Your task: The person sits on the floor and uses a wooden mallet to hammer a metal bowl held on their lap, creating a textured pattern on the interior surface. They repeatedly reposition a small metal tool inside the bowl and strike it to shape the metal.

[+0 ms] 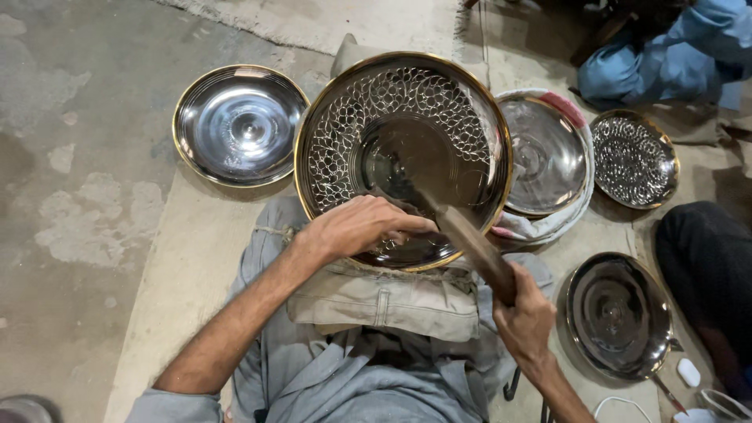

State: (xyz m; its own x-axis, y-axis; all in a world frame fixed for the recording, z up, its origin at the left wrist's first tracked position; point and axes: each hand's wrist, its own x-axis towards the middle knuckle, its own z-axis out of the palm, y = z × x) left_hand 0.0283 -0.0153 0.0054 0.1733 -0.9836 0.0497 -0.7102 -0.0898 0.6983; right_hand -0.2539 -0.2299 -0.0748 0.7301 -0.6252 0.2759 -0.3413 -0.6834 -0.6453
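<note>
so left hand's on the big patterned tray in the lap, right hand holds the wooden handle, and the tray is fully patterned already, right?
Not quite. The head view shows the tray patterned only around its outer band; its centre is plain. Left hand rests on it, right hand holds the wooden handle.

No packages, labels, signs or screens show anywhere in the head view: nothing printed, boxed or lit among the things on the floor.
</note>
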